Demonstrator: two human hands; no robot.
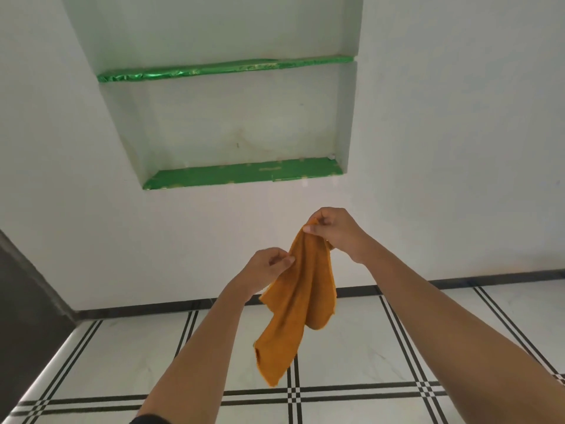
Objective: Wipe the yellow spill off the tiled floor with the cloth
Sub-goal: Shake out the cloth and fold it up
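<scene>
My right hand (336,231) pinches the top corner of the cloth (293,301), and that corner is bunched out of sight under my fingers. My left hand (269,267) has a narrow grip on the cloth's left edge, lower down (how much fabric it catches I cannot tell). Both forearms run off the near edge. The cloth is mustard-orange and nappy. It hangs in long limp folds in the air above the tiled floor (367,347), glossy white with black striped lines. A far wall niche has shelves (244,175) lined with crinkled green foil.
</scene>
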